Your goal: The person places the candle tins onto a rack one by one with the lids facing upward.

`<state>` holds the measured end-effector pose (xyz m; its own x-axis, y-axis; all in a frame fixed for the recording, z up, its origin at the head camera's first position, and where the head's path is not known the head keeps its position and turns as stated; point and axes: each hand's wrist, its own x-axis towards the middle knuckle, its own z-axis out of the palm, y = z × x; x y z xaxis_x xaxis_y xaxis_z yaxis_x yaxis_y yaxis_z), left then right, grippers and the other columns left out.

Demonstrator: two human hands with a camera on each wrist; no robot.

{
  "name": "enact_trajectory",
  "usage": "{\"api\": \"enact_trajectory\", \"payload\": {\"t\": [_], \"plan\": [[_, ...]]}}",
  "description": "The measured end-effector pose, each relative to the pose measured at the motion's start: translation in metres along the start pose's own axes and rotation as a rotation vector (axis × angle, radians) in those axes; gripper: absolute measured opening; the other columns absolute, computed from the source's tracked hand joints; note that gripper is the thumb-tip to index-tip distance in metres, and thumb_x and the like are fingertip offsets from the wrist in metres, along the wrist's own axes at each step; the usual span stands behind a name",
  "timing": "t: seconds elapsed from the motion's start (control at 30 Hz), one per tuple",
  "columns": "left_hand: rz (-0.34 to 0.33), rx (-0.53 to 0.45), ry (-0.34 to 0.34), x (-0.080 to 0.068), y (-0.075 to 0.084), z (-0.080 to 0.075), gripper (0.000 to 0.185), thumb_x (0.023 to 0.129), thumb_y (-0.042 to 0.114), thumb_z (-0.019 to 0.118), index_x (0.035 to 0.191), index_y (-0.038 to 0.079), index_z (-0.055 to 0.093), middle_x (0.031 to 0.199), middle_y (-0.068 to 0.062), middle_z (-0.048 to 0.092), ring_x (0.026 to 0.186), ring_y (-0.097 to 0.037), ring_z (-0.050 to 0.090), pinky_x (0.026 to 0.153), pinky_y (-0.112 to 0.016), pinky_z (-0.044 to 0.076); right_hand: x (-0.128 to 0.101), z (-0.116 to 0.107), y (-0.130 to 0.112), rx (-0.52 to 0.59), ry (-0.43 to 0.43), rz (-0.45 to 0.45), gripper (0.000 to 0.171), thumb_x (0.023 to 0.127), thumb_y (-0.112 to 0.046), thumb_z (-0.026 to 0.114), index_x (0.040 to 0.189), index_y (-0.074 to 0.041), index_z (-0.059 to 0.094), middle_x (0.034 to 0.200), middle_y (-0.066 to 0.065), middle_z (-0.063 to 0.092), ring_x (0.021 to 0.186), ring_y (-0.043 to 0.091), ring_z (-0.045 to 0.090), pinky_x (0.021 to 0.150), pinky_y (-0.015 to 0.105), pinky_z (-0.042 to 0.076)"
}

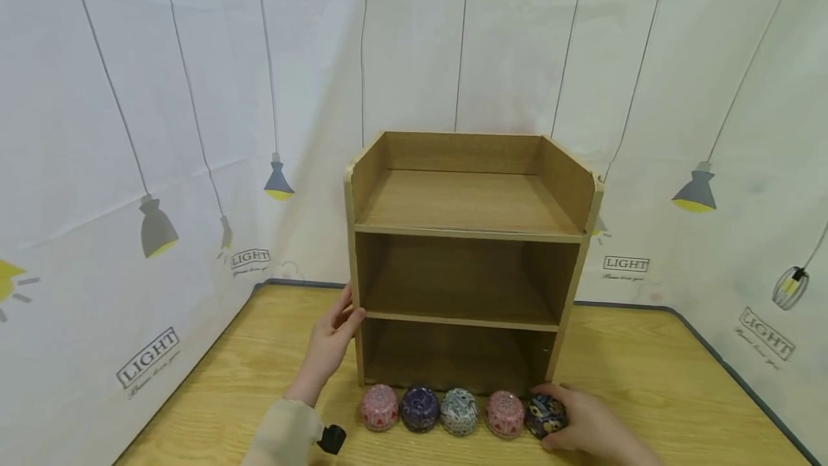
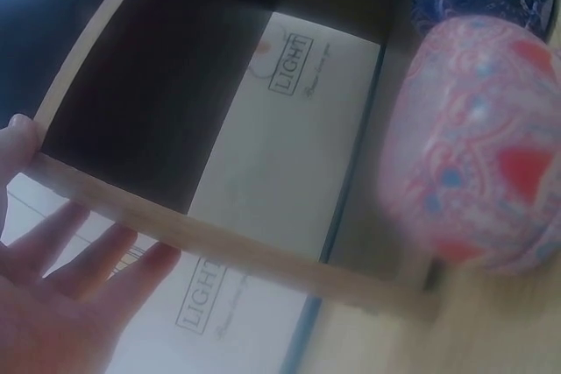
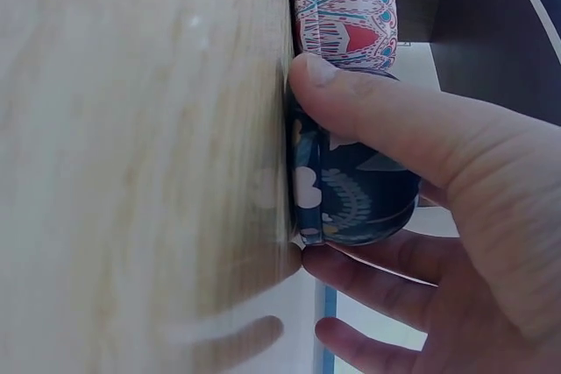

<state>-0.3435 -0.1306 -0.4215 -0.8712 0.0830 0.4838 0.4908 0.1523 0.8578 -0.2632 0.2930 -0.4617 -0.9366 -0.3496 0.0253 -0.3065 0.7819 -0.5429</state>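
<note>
A small wooden shelf (image 1: 468,321) with an open top tray and two compartments stands on the table. My left hand (image 1: 333,336) holds its left side panel, the thumb at the front edge and the fingers along the outer face. Before its base is a row of small round patterned tins: a pink tin (image 1: 379,408), a purple-blue tin (image 1: 420,409), a white-green tin (image 1: 459,412), another pink tin (image 1: 505,414) and a dark floral tin (image 1: 545,416). My right hand (image 1: 585,423) grips the dark floral tin at the row's right end, thumb and fingers on opposite sides.
The wood-grain table (image 1: 653,380) extends to both sides of the shelf. White cloth walls (image 1: 414,42) printed with lamps and the word LIGHT enclose the back and sides. A small black object (image 1: 333,439) sits at the left wrist.
</note>
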Motion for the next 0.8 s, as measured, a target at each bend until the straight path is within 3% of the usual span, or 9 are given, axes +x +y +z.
{"api": "enact_trajectory", "payload": {"t": [0.23, 0.5, 0.6, 0.8], "plan": [[-0.022, 0.003, 0.001, 0.001, 0.003, -0.001, 0.058, 0.099, 0.014, 0.058, 0.151, 0.010, 0.033, 0.145, -0.022, 0.043, 0.124, -0.038, 0.050, 0.088, -0.034, 0.051, -0.001, 0.001, 0.000, 0.000, 0.013, -0.025, 0.073, 0.064, -0.035, 0.088, 0.126, -0.009, 0.060, 0.113, 0.014, 0.062, 0.093, 0.025, 0.058, 0.076, 0.043, 0.049], [-0.026, 0.035, -0.013, -0.008, 0.037, 0.000, 0.056, 0.099, 0.007, 0.056, 0.149, -0.002, 0.031, 0.143, -0.030, 0.041, 0.122, -0.044, 0.049, 0.088, -0.035, 0.051, -0.001, 0.000, 0.000, -0.002, 0.014, -0.035, 0.072, 0.065, -0.035, 0.089, 0.125, -0.007, 0.060, 0.112, 0.011, 0.064, 0.095, 0.026, 0.059, 0.077, 0.043, 0.050], [-0.031, 0.027, -0.013, -0.007, 0.035, 0.000, 0.057, 0.099, 0.007, 0.056, 0.149, -0.001, 0.031, 0.143, -0.029, 0.041, 0.122, -0.044, 0.049, 0.088, -0.036, 0.051, -0.002, 0.000, -0.001, -0.005, 0.021, -0.032, 0.072, 0.064, -0.036, 0.089, 0.125, -0.007, 0.060, 0.111, 0.009, 0.064, 0.094, 0.025, 0.059, 0.076, 0.042, 0.050], [-0.024, 0.005, -0.007, -0.002, 0.010, -0.001, 0.058, 0.099, 0.012, 0.056, 0.152, 0.007, 0.031, 0.147, -0.024, 0.039, 0.125, -0.040, 0.048, 0.090, -0.037, 0.050, -0.002, -0.002, -0.001, -0.002, 0.030, -0.030, 0.073, 0.062, -0.032, 0.090, 0.124, -0.007, 0.060, 0.108, 0.008, 0.065, 0.092, 0.026, 0.060, 0.076, 0.044, 0.051]]}}
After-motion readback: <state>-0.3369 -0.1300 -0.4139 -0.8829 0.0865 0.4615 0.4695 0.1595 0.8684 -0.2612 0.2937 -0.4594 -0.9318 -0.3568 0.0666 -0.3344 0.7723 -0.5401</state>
